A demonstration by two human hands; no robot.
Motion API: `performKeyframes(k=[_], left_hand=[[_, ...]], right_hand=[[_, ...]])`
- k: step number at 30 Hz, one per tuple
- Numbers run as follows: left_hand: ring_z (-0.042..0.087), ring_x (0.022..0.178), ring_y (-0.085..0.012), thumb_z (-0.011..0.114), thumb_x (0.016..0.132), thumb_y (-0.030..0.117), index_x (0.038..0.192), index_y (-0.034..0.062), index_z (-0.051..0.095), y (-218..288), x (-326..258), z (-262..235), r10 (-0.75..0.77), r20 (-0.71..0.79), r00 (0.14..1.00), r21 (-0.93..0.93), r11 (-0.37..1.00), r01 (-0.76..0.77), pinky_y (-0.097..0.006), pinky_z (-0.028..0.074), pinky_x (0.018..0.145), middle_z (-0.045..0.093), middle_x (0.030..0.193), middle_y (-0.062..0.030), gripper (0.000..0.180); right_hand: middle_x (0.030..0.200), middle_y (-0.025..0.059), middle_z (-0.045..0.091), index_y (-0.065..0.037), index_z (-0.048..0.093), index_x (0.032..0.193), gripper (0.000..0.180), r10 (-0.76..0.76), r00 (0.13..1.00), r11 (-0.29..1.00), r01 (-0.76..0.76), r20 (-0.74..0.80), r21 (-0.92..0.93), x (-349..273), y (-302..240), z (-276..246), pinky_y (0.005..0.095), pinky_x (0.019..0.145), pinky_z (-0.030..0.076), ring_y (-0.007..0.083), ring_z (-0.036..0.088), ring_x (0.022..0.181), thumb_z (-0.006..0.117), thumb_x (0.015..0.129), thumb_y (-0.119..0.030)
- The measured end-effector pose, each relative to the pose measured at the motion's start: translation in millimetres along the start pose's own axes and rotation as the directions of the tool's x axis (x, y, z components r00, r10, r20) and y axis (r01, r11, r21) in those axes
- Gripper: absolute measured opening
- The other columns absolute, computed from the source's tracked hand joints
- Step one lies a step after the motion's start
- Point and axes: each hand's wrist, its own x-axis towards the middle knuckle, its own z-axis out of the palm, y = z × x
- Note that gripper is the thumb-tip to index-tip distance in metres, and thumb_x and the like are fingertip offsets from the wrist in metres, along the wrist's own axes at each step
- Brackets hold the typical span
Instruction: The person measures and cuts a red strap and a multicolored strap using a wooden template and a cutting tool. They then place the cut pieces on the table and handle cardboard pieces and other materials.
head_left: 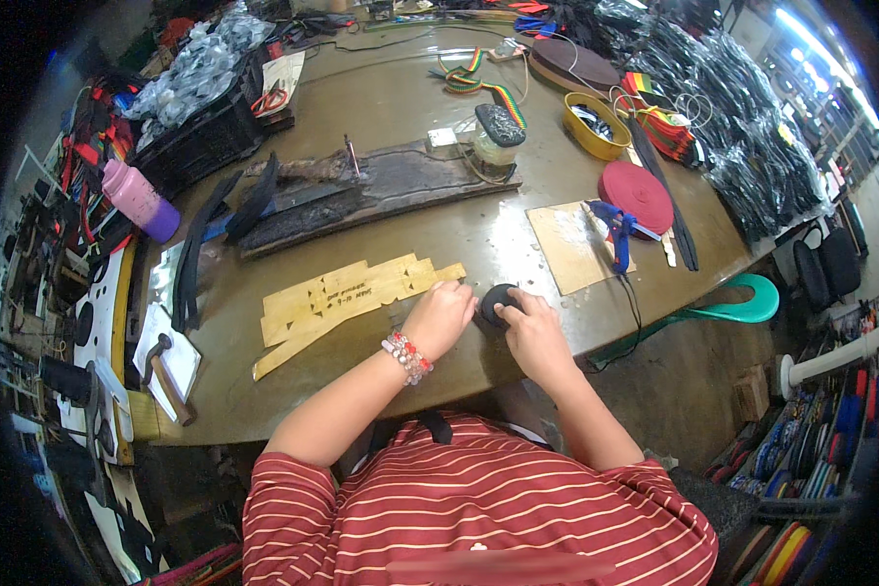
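My right hand (537,337) grips a small round black roll (496,299) near the table's front edge, with its thumb and fingers at the roll's right side. My left hand (441,318), with a beaded bracelet at the wrist, is closed in a pinch just left of the roll. What its fingers hold, if anything, is hidden. Beside that hand lies a flat yellowish template (347,301) with stepped edges and handwriting. A brown square board (562,244) lies to the right, with a blue glue gun (615,232) at its far corner.
Behind my hands lies a long dark plank (381,200) bearing a glass jar (498,142). A red webbing roll (637,198) and yellow bowl (601,135) stand at right. On the left are a hammer (171,381), a pink-purple bottle (139,200) and a black crate (205,137).
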Motion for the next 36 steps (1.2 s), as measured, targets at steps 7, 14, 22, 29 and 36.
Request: performKeyframes(k=[7,14,22,29,36], left_hand=[[0.063,0.077,-0.0316,0.059,0.08,0.011,0.088,0.0009,0.063,5,39,16,-0.084,0.027,0.996,-0.166,0.982,0.087,-0.039,0.051,0.071,0.064,0.08,-0.0196,0.014],[0.065,0.078,-0.022,0.062,0.082,0.011,0.099,0.0015,0.06,1,44,16,-0.173,0.225,0.959,-0.433,0.864,0.258,-0.031,0.051,0.069,0.065,0.081,-0.0155,0.02],[0.061,0.08,-0.0138,0.062,0.085,0.01,0.091,0.0033,0.057,-24,28,-15,-0.328,0.084,0.941,-0.708,0.645,0.288,-0.027,0.05,0.069,0.064,0.089,-0.0066,0.01],[0.06,0.088,-0.0301,0.063,0.079,-0.001,0.095,-0.0003,0.06,-56,5,-49,0.17,-0.407,0.898,0.0,0.982,-0.186,-0.034,0.05,0.077,0.062,0.097,-0.0142,0.016],[0.058,0.089,-0.0283,0.063,0.08,0.001,0.095,-0.0017,0.059,-62,-9,-48,0.008,-0.423,0.906,-0.138,0.988,-0.073,-0.034,0.048,0.077,0.056,0.098,-0.0137,0.016]], right_hand=[[0.126,0.0166,0.049,-0.006,0.061,0.11,0.034,0.01,0.999,0.999,-0.008,0.046,-0.032,-11,-4,-3,0.0466,0.093,0.039,0.0347,0.045,0.117,0.064,0.077,-0.016],[0.13,0.025,0.042,-0.01,0.061,0.113,0.04,-0.005,0.993,0.987,0.025,-0.121,0.159,-15,11,22,0.0454,0.094,0.042,0.0431,0.044,0.117,0.069,0.074,-0.008],[0.123,0.0162,0.05,-0.009,0.063,0.101,0.028,-0.27,0.961,0.914,0.275,-0.06,0.299,40,8,-1,0.0399,0.093,0.044,0.0351,0.05,0.114,0.068,0.074,-0.008],[0.088,0.0154,0.061,0.0,0.063,0.083,0.011,-0.073,0.897,0.952,0.193,-0.436,0.237,230,55,-42,0.0367,0.076,0.049,0.0296,0.062,0.083,0.065,0.073,-0.004],[0.085,0.0198,0.058,0.002,0.063,0.079,0.012,-0.12,0.969,0.982,0.084,-0.215,-0.171,262,61,-40,0.0415,0.076,0.047,0.0359,0.059,0.083,0.062,0.075,-0.009]])
